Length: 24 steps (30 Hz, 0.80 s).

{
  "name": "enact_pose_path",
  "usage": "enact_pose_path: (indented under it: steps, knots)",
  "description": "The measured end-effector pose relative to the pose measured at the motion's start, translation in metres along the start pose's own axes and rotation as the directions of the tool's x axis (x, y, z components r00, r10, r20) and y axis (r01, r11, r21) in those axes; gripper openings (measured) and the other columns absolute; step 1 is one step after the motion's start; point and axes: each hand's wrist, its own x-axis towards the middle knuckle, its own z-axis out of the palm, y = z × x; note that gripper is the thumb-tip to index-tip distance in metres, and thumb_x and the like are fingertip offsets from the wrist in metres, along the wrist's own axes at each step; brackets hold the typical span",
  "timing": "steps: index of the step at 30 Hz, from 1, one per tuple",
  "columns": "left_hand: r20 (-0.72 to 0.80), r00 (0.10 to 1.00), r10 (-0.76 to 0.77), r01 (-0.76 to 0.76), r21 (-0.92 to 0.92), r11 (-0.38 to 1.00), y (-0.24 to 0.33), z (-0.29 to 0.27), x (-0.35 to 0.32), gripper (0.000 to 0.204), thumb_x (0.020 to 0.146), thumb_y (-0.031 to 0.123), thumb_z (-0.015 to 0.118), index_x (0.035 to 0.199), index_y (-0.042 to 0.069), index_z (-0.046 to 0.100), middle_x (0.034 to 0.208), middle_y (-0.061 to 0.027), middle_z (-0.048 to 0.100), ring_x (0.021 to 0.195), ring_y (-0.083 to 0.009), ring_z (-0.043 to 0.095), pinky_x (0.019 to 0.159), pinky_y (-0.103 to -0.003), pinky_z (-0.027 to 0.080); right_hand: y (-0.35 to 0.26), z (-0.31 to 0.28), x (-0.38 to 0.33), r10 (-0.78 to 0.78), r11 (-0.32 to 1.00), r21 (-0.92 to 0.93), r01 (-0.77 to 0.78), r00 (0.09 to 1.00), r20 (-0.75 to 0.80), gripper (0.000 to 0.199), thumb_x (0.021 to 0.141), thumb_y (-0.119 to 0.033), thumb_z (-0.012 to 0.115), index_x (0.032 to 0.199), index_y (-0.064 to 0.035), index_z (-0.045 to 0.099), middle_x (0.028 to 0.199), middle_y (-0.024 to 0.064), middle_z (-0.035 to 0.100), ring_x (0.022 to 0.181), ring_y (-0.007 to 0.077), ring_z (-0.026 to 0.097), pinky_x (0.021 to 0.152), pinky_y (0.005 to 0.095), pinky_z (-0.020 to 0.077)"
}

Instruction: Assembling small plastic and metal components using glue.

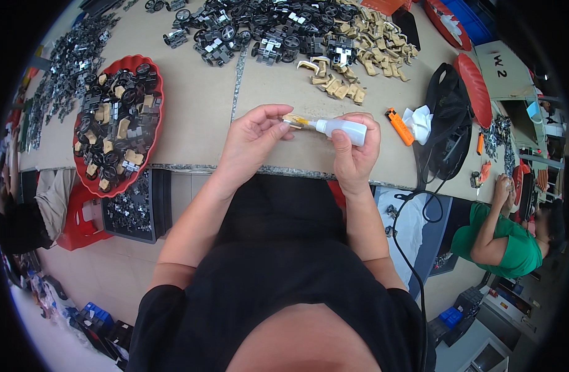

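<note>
Over the table's near edge, my left hand [258, 137] pinches a small tan plastic part [290, 119] between thumb and fingers. My right hand [357, 152] is wrapped round a small white squeeze bottle [349, 131], tipped sideways to the left. Its nozzle meets the tan part or lies very close to it; which of the two I cannot tell. A yellowish-brown colour shows where nozzle and part come together. Beyond my hands lie loose tan parts [339, 88] like the one I hold, beside a heap of black and silver wheeled pieces [269, 49].
At left, a red scalloped tray [158, 118] holds mixed pieces and overhangs the table edge. To the right lie an orange cutter [399, 126], a crumpled white tissue [419, 123] and a black bag [448, 118] with a cable. A person in green [504, 239] works farther right.
</note>
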Motion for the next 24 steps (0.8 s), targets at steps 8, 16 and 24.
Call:
enact_pose_path:
  steps: [8,16,24]
  knots:
    - [0.001,1.000,-0.006,0.006,0.000,1.000,0.0003,0.0000,0.0001,0.026,0.086,0.002,0.054,0.111,-0.003,0.053,0.086,-0.0065,0.061,0.079,-0.0103,0.059,0.075,-0.022,0.046,0.0016,0.0003,0.0004,-0.028,0.999,-0.033,0.028,1.000,-0.011,0.028,0.082,-0.010,0.062,0.100,-0.0001,0.044,0.092,0.0106,0.049,0.079,0.0147,0.051,0.070,0.0255,0.0435]
    - [-0.004,1.000,-0.007,0.007,-0.021,1.000,-0.0008,-0.0006,0.0003,0.024,0.086,0.002,0.054,0.109,-0.003,0.053,0.090,-0.0081,0.062,0.079,-0.0111,0.059,0.076,-0.023,0.047,0.0031,0.0003,0.0015,-0.157,0.977,-0.143,0.156,0.988,0.006,0.029,0.080,-0.009,0.063,0.101,-0.0001,0.045,0.089,0.0114,0.049,0.077,0.0164,0.051,0.068,0.0258,0.0433]
    - [-0.028,0.999,-0.015,0.014,-0.035,0.999,0.0009,0.0003,0.0008,0.023,0.086,0.001,0.053,0.109,-0.003,0.052,0.093,-0.0090,0.062,0.081,-0.0120,0.060,0.078,-0.024,0.047,0.0035,-0.0013,0.0025,-0.178,0.970,-0.167,0.176,0.984,0.004,0.028,0.079,-0.008,0.064,0.099,0.0000,0.045,0.087,0.0112,0.050,0.076,0.0166,0.050,0.066,0.0258,0.0430]
